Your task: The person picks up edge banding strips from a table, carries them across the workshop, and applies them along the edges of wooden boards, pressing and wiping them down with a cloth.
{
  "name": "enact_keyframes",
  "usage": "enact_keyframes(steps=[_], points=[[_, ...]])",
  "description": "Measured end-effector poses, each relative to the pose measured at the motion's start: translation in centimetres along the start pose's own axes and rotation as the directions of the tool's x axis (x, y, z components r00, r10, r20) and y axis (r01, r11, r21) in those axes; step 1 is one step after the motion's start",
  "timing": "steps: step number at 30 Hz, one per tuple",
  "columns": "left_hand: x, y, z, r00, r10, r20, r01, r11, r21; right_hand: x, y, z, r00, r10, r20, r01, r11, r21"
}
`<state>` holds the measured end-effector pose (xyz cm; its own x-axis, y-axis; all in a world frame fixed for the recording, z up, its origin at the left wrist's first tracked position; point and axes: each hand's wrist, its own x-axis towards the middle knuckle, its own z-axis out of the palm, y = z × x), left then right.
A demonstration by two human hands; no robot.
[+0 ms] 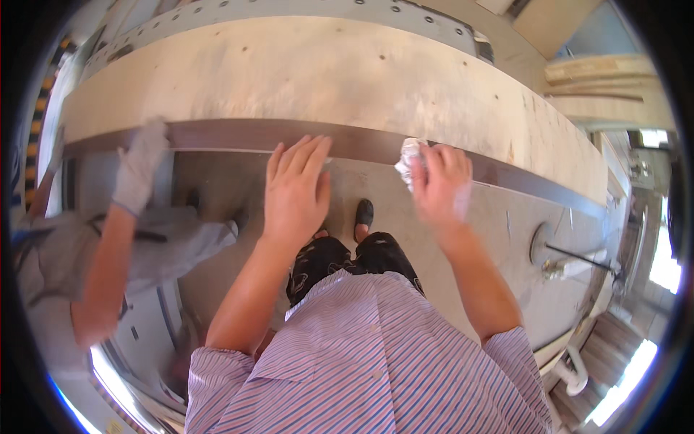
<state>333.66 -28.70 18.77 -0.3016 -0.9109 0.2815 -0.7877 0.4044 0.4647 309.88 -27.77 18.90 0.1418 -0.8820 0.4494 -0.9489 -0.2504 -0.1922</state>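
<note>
A long dark brown strip [361, 143] runs along the near edge of a pale wooden board [303, 72] in front of me. My left hand [296, 192] reaches up to the strip with its fingers stretched out and lying against it. Further right, my right hand [444, 184] has its fingers bent round a crumpled white wad [410, 163], which touches the strip. Whether the wad is cloth or paper I cannot make out. Slight blur softens the right hand.
At the left a co-worker's hand in a white glove [142, 163] is at the strip, blurred. Perforated metal [340, 6] lies beyond the board. A round disc on a rod [541, 244] stands at the right, and stacked timber [603, 72] lies at the far right.
</note>
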Motion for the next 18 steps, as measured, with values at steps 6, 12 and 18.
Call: enact_keyframes(steps=[6, 12, 18], points=[[-0.1, 0.7, -0.2, 0.995, 0.054, 0.087, -0.067, 0.986, 0.154, 1.0, -1.7, 3.9, 1.000, 0.021, -0.008, -0.021, 0.997, 0.071], [0.4, 1.5, 0.0, 0.987, 0.052, 0.149, -0.075, 0.986, 0.149, -2.0, 4.0, 3.0, 0.946, 0.322, -0.029, -0.320, 0.945, 0.072], [0.5, 2.3, -0.2, 0.992, 0.038, 0.121, -0.065, 0.971, 0.230, -2.7, 11.3, 0.3, 0.882, 0.471, 0.005, -0.470, 0.881, 0.054]])
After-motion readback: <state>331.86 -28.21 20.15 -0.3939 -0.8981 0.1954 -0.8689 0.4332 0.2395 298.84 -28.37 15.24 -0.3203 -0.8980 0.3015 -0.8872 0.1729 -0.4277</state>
